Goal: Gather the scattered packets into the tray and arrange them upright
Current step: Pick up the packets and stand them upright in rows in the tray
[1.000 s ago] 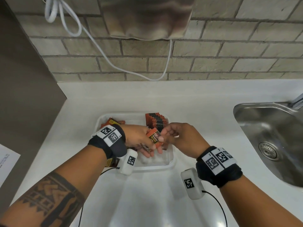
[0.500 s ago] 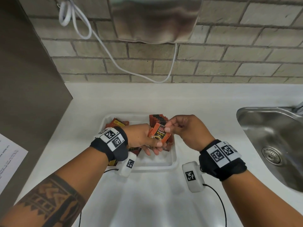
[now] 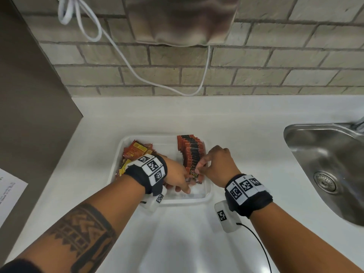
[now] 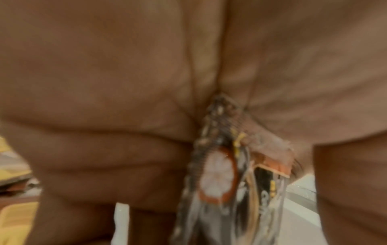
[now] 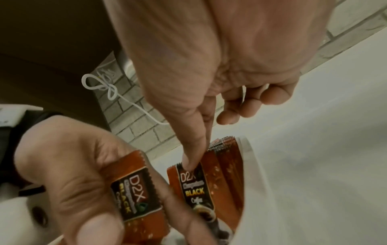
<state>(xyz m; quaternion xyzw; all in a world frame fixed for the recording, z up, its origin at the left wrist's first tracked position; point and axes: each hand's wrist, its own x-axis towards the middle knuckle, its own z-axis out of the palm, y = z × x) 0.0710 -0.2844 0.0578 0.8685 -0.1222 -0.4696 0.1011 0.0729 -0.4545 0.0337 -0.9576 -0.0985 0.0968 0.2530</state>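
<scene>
Over the tray (image 3: 208, 196): left hand (image 3: 175, 174) gripping spare packets (image 5: 134, 195); right hand (image 3: 218, 164) pinching front packet (image 5: 192, 187) of upright row (image 3: 192, 150).

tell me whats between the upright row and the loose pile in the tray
Bare tray floor up top; nearer, the left hand holding packets, per the head view.

wall: grey brick (image 3: 256, 71) | counter: white (image 3: 236, 119) | sink: steel (image 3: 325, 164) | panel: dark, left (image 3: 29, 95)
</scene>
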